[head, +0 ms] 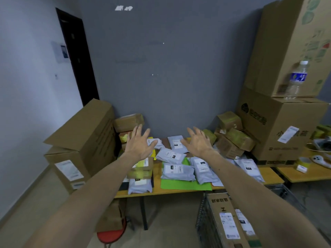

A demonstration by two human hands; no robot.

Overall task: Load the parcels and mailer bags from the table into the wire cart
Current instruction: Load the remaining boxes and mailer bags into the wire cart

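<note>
I hold my left hand (138, 146) and right hand (198, 143) out, fingers spread and empty, above grey plastic mailer bags (179, 171) on the yellow wooden table (179, 191).

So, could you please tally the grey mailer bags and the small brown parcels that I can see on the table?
Grey mailer bags: 7 in clear view; edges of others show beneath them
Small brown parcels: 7 in clear view, 3 on the left side and 4 on the right
Total: 14, counting only those clearly seen
</note>
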